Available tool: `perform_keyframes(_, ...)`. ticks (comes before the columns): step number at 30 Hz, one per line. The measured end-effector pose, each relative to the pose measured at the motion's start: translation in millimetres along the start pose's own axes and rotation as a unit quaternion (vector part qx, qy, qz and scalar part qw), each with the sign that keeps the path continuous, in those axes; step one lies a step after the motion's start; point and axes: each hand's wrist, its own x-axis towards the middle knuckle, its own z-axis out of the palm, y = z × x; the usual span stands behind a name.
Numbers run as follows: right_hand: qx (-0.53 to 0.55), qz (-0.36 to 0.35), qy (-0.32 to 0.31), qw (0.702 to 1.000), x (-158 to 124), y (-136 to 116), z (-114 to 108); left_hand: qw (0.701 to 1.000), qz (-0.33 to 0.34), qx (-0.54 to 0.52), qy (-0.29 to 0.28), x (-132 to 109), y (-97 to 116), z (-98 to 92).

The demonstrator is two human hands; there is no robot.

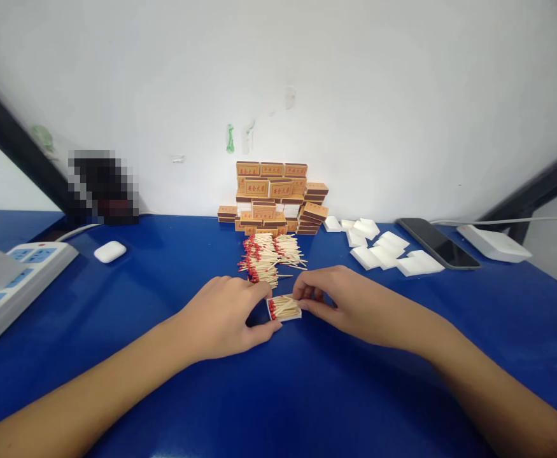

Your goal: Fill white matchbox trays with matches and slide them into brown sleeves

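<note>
A small white matchbox tray [285,308] filled with red-tipped matches lies on the blue table [307,394] between my hands. My left hand [223,318] grips the tray's left end with thumb and fingers pinched around it. My right hand [330,296] holds the tray's right end, fingers curled on its far edge. Just behind the tray lies a loose pile of matches [268,257]. Further back, a stack of orange matchbox sleeves [273,197] stands against the wall.
Several empty white trays [383,248] lie at the right back, beside a dark phone [438,243] and a white adapter [493,242]. A white earbud case [110,251] and a power strip [6,280] sit at the left.
</note>
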Motion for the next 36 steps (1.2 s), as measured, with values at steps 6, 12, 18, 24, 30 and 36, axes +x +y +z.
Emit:
perform_keyframes(6, 0.008, -0.026, 0.031, 0.999, 3, 0, -1, 1.0, -0.002, 0.001, -0.002, 0, 0, 0.4)
perform_keyframes(12, 0.006, -0.069, 0.049, 0.996, 6, 1, 7, 1.0, 0.002, 0.0, 0.0, -1, -1, 2.3)
perform_keyframes(18, -0.012, -0.076, 0.039, 0.996, 7, 7, 12, 1.0, 0.002, 0.001, 0.005, -1, -2, 2.7)
perform_keyframes(24, -0.033, -0.065, 0.027, 0.997, 5, 5, 15, 1.0, 0.003, 0.004, 0.004, -1, -2, 1.4)
perform_keyframes(30, -0.035, -0.059, 0.029, 0.997, 5, 1, 18, 1.0, 0.003, 0.002, 0.004, -1, -2, 2.2)
perform_keyframes(36, -0.032, -0.056, 0.032, 0.997, 6, 1, 17, 1.0, 0.003, 0.004, 0.004, -1, -2, 2.4)
